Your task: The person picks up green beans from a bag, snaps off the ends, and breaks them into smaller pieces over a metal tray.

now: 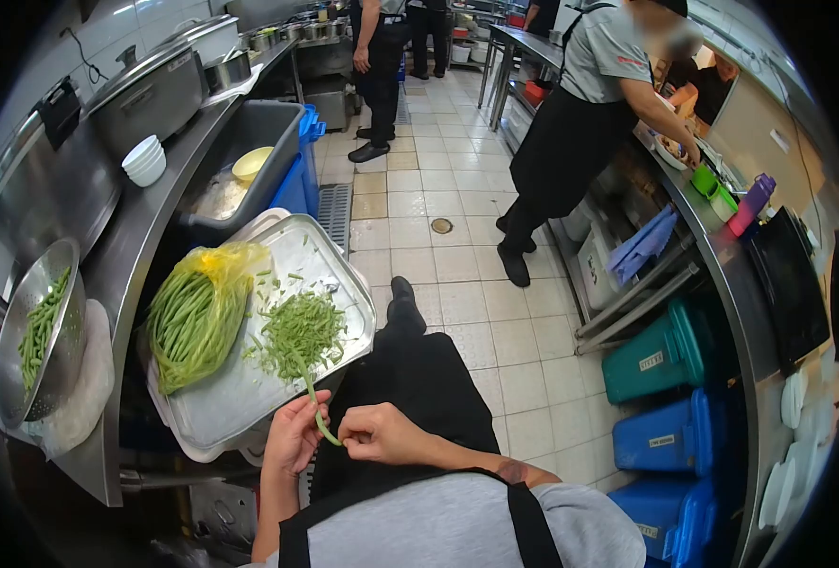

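A single long green bean (pixel 318 415) curves between my two hands above my lap. My left hand (pixel 294 434) is closed around its middle, fingers pinched. With fingertips together, my right hand (pixel 377 435) grips the bean's lower end. Just beyond my hands lies a metal tray (pixel 213 415). A heap of thin, shredded-looking green pieces (pixel 301 331) lies on it, with bits scattered around. Whole green beans fill a yellow plastic bag (pixel 202 312) on the tray's left side. More beans sit in a metal colander (pixel 45 327) at far left.
A steel counter (pixel 145 260) runs along the left with white bowls (pixel 144 161) and large pots. A grey tub (pixel 240 161) stands behind the tray. To the right, a co-worker (pixel 580 133) leans over another counter, above lidded bins (pixel 661 435). Another person stands in the aisle.
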{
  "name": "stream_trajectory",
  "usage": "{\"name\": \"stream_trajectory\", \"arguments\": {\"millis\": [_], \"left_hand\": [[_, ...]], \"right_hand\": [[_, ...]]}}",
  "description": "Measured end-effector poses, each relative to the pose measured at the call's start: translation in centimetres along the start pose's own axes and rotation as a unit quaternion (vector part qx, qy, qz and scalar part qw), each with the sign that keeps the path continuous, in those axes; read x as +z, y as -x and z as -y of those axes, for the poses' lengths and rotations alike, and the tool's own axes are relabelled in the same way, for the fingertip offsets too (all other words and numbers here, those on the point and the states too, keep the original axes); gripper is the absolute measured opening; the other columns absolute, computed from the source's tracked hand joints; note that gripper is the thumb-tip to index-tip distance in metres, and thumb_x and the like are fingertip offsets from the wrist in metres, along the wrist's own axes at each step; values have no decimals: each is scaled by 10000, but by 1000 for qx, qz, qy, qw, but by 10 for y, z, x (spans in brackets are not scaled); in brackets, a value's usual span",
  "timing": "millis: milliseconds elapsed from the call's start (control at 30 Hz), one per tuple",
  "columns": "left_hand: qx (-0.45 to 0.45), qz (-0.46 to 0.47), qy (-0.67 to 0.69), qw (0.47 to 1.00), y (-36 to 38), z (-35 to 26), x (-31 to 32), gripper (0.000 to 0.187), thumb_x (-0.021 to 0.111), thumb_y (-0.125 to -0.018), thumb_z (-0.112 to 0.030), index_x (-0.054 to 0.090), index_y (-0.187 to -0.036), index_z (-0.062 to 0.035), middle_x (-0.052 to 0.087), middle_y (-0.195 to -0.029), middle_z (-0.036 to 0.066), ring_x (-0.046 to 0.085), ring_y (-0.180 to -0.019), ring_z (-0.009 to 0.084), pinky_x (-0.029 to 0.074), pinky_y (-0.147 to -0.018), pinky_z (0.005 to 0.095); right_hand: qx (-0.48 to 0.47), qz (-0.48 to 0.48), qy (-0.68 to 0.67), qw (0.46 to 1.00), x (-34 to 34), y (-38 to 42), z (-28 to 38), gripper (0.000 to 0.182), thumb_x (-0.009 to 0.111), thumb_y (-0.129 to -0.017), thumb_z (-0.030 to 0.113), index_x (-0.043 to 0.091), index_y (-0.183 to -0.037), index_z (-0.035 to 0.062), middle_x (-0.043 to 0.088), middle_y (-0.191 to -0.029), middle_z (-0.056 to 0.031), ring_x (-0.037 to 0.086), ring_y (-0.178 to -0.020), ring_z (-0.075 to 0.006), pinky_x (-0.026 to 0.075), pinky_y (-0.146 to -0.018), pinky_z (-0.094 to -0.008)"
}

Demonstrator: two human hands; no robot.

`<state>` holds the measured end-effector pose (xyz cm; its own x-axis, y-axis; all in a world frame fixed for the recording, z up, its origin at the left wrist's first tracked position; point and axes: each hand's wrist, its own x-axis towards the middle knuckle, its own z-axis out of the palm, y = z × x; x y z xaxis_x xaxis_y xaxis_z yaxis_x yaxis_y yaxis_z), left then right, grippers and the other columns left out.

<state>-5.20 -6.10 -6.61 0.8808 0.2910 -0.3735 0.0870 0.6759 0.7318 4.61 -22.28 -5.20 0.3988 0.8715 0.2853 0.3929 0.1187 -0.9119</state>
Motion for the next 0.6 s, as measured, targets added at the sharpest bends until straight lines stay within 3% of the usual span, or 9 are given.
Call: {"name": "stream_trajectory", "arguments": {"millis": [133, 233, 333, 433, 600], "left_hand": [[-46, 57, -41, 996, 5, -5, 9, 275, 531, -897, -116, 553, -1112, 54, 631, -914, 82, 612, -784, 132, 505, -689, 241], [-23, 88, -5, 996, 1, -2, 1, 285, 559, -882, -144, 552, -1089, 52, 631, -980, 110, 630, -843, 180, 511, -769, 290], [-6, 57, -55, 997, 2, -6, -7, 284, 552, -887, -151, 554, -1096, 42, 616, -892, 66, 601, -774, 141, 491, -707, 250], [59, 17, -74, 995, 6, -12, -11, 271, 499, -915, -136, 552, -1112, 42, 563, -848, 29, 536, -735, 111, 440, -668, 227], [113, -12, -16, 993, 11, -24, -7, 264, 509, -911, -124, 552, -1114, 40, 583, -890, 48, 557, -805, 118, 459, -711, 237]], "right_hand": [[-32, -1, -42, 999, 1, -13, 4, 50, 602, -689, 11, 579, -733, 8, 511, -622, -65, 497, -519, -147, 409, -494, -261], [-62, -30, -31, 997, -6, -27, 9, 41, 609, -689, 10, 590, -724, 18, 532, -631, -66, 505, -528, -132, 416, -489, -254], [-44, -143, -5, 989, -27, -49, 11, 31, 594, -730, 29, 596, -738, -1, 543, -601, -45, 495, -538, -55, 410, -485, -227], [29, -267, -102, 958, -44, -70, 21, 134, 550, -819, 39, 559, -697, -16, 511, -579, 28, 457, -579, -17, 373, -509, -196], [48, -177, -30, 983, -28, -90, 7, 108, 550, -841, 62, 624, -828, -17, 582, -618, -51, 577, -609, -109, 445, -561, -240]]}}
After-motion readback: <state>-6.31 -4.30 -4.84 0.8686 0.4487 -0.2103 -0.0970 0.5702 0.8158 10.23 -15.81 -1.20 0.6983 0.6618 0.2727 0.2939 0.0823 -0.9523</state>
